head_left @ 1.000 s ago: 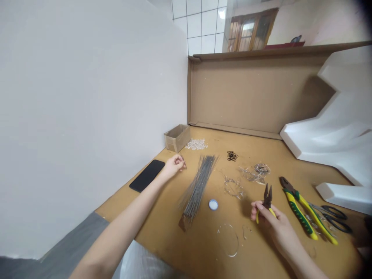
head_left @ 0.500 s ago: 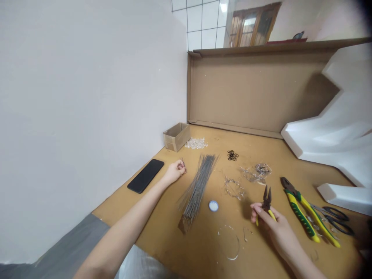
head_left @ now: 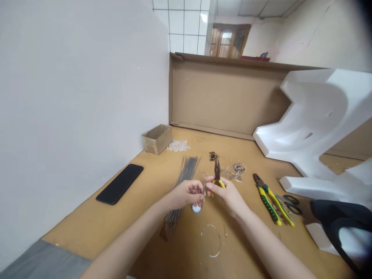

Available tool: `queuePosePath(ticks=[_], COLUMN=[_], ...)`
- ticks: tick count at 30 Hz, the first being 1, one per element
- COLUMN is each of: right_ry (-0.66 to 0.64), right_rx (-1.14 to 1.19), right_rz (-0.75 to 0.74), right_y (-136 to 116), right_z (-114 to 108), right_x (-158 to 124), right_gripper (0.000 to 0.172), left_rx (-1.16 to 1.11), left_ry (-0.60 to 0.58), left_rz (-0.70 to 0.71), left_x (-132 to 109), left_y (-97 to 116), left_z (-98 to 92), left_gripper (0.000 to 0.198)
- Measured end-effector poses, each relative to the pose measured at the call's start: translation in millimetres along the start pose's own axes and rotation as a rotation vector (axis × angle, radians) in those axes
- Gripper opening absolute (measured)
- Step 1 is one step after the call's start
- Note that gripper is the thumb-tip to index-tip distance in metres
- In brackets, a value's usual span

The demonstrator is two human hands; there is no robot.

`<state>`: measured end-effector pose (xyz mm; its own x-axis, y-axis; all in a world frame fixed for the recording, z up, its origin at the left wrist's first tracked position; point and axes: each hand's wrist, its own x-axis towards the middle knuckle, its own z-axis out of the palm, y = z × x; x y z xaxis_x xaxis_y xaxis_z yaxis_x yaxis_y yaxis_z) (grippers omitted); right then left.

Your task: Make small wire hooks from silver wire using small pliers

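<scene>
My left hand (head_left: 190,193) is closed in a pinch over the bundle of grey wires (head_left: 186,170), with thin wire pieces at its fingertips. Close beside it on the right, my right hand (head_left: 222,190) is wrapped round small pliers (head_left: 217,172) with yellow handles, their dark jaws pointing away from me. Thin wire shows between the fingertips of both hands; whose grip it is in is hard to tell. A round white disc (head_left: 196,208) lies partly under my left fingers. Nearer to me is a curved wire loop (head_left: 219,240).
Black rings (head_left: 213,156), tangled wire (head_left: 238,169), clear beads (head_left: 178,145) and a small cardboard box (head_left: 157,140) lie farther back. A phone (head_left: 120,184) is left; larger pliers (head_left: 271,199), scissors (head_left: 292,203) and white foam (head_left: 302,112) are right.
My left hand has moved right, from beside the phone to over the wire bundle. My right hand has come left with the pliers, and the hands now meet. The view has shifted right.
</scene>
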<state>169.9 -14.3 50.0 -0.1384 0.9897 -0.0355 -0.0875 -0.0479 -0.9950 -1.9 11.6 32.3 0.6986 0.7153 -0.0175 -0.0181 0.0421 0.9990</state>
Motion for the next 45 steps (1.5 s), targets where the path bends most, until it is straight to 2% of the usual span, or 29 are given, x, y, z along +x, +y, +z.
queuePosePath(ticks=[4,11,21,24,27,33,37,40,45], right_ry=[-0.073,-0.084,0.036,0.037,0.017,-0.075,-0.157,-0.21,-0.24], right_rx=[0.086,0.048,-0.252,-0.271,-0.278,-0.284,-0.543,-0.67,-0.7], right_rz=[0.016,0.028,-0.076,-0.105,-0.111,-0.072,-0.075,-0.104,-0.112], right_y=[15.4,25.0,29.7,28.1,24.4,10.1,3.1,1.7,1.2], right_z=[2.6,-4.1,0.3,3.1,3.0,-13.2,-23.7,-25.3,-25.3], right_x=[7.5,9.9,13.1,11.8,11.6,13.1,13.4,13.2,13.5], right_gripper=[0.026,0.024,0.028,0.028,0.026,0.03,0.026,0.022,0.023], left_rx=[-0.049,-0.055,0.008,0.123,0.147,-0.047,-0.231,-0.272,-0.284], left_ry=[-0.045,-0.092,0.059,0.159,0.21,0.186,0.136,0.128,0.102], left_rz=[-0.028,-0.066,0.038,0.066,0.102,0.12,0.116,0.128,0.141], left_x=[-0.7,0.4,3.6,2.5,1.6,1.1,0.9,0.2,-0.9], left_y=[-13.2,-19.0,-26.6,-31.3,-32.1,-22.7,-20.1,-19.4,-18.2], left_z=[2.2,-1.3,13.3,17.4,18.1,8.4,2.1,1.0,1.3], left_gripper=[0.022,0.019,0.026,0.027,0.029,0.027,0.025,0.024,0.024])
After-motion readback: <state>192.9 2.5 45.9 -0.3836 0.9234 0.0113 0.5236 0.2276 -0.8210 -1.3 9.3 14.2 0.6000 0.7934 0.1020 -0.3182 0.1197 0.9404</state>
